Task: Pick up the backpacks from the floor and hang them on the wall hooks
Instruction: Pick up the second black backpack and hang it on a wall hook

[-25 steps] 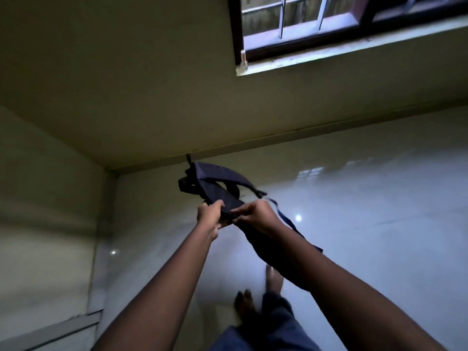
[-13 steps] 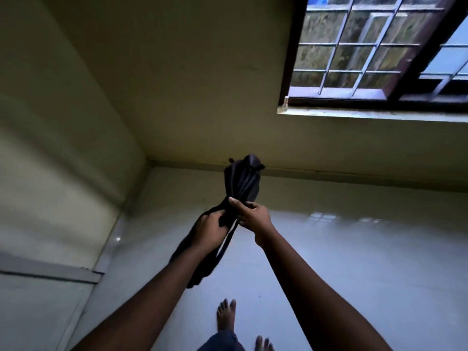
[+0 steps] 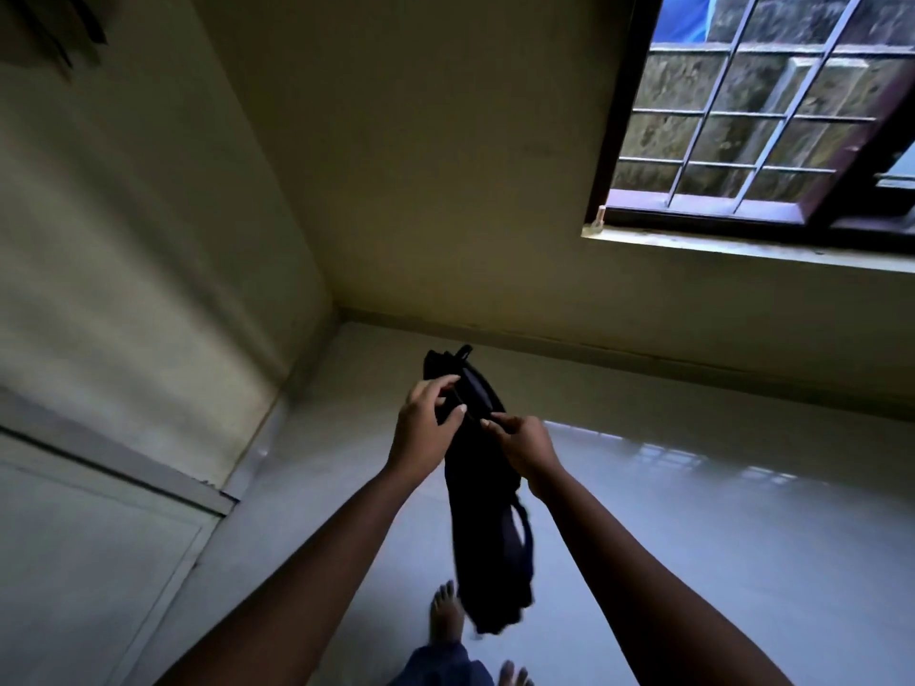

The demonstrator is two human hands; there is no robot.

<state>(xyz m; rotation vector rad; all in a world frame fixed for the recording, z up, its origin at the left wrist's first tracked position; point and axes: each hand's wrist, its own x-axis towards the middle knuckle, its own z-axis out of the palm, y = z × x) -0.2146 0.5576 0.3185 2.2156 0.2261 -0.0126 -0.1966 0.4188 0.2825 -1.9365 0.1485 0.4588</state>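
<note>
The person stands barefoot on a pale, glossy tiled floor [image 3: 718,527] that mirrors the window's grid in faint bright patches. A dark backpack [image 3: 482,492] hangs limp in the air in front of them, clear of the floor, its bottom end dangling just above the left foot [image 3: 445,613]. The left hand [image 3: 426,428] is closed around the bag's top edge, fingers curled over it. The right hand [image 3: 525,445] pinches a thin strap or seam just beside it, thumb and fingertips pressed together on the fabric. Yellowish walls [image 3: 421,156] meet in a corner beyond the bag. A barred window [image 3: 742,116] with a dark frame sits in the right-hand wall above a light sill. Something dark hangs at the top of the left wall [image 3: 54,27], too blurred to identify.
</note>
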